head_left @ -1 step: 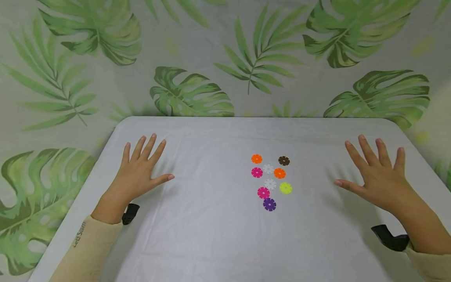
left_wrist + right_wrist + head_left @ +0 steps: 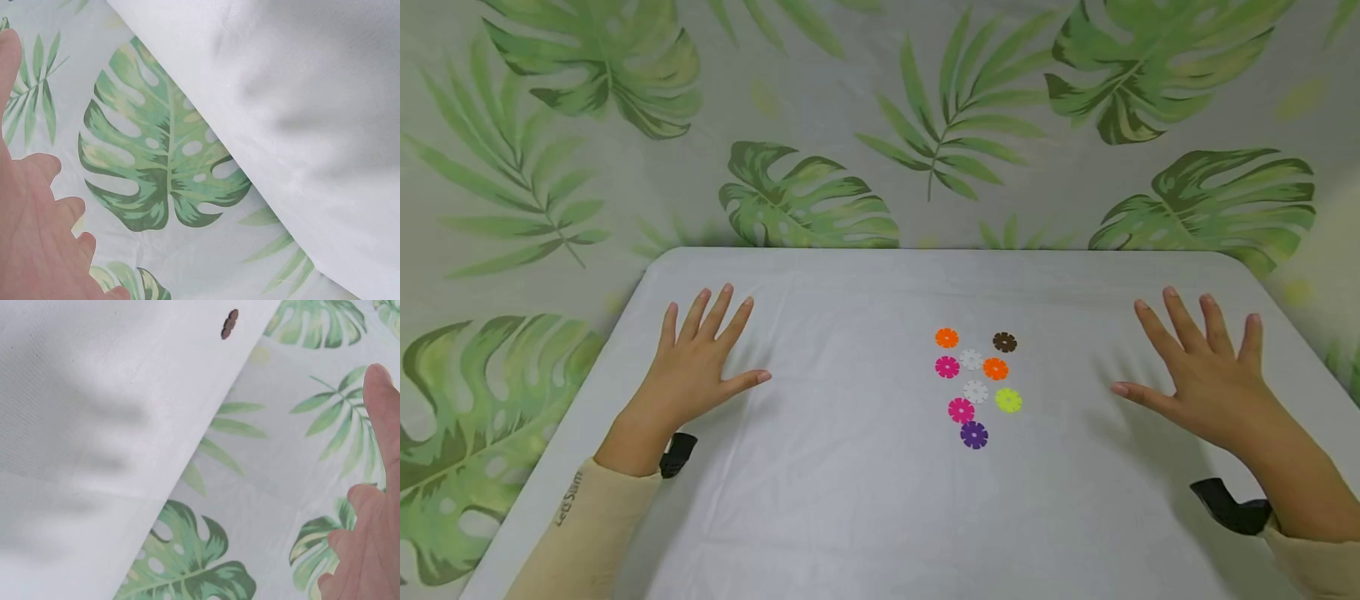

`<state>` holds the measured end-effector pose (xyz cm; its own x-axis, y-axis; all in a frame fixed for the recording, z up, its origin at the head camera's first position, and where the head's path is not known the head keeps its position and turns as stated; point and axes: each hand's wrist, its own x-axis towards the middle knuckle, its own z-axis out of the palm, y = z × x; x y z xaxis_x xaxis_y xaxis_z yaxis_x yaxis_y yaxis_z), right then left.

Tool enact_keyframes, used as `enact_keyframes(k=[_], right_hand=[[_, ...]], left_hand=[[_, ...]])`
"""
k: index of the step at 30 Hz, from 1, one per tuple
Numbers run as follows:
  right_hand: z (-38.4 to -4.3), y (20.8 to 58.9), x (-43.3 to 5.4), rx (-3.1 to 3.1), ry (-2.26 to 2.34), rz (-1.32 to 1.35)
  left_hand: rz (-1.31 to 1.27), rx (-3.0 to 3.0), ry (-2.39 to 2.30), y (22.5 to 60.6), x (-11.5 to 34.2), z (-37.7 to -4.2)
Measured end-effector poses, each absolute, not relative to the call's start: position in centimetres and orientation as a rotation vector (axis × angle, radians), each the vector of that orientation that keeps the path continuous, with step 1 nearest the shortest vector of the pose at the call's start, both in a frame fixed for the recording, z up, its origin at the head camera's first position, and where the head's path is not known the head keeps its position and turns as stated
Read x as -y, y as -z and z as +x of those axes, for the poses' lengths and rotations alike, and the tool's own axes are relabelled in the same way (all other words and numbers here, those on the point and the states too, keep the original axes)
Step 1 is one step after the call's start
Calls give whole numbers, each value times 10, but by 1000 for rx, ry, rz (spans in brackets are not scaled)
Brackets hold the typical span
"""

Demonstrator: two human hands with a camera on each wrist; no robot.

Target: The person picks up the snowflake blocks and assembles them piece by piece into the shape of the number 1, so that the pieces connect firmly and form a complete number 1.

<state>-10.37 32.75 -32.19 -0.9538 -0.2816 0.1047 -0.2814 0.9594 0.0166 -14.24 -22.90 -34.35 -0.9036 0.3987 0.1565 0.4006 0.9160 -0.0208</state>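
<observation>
Notched discs (image 2: 999, 372), nine of them, lie around the middle of the worktop (image 2: 850, 492) in your head view, the purple disc (image 2: 971, 437) closest to you and the brown disc (image 2: 1002, 344) nearer the worktop's far edge. Your left hand (image 2: 691, 375) hovers over the worktop's left side, your right hand (image 2: 1213, 392) over its right, both with fingers spread apart. Your left wrist view shows leaf-print cloth (image 2: 156, 144) beyond the worktop's edge. Your right wrist view shows the brown disc on the worktop near its edge.

left sleeve (image 2: 587, 533): cream, dark lettering (image 2: 568, 500) | right sleeve (image 2: 1318, 567): cream | wrist pieces (image 2: 1232, 510): black
</observation>
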Motion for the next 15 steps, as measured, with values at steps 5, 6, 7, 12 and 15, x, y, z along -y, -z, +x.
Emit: enact_keyframes(k=[5,6,7,12,15], right_hand=[[-104,323,-328,3012,3,429],[-104,323,-328,3014,4,427],[-104,324,-328,3015,3,426],[-105,324,-328,3011,9,425],[-105,323,-327,3002,11,425]], left_hand=[[-615,2922,21,343,229,-142],[-617,2922,22,343,230,-142],[-618,2923,23,343,230,-142],[-622,2924,13,344,231,-142],[-623,2920,9,344,231,-142]])
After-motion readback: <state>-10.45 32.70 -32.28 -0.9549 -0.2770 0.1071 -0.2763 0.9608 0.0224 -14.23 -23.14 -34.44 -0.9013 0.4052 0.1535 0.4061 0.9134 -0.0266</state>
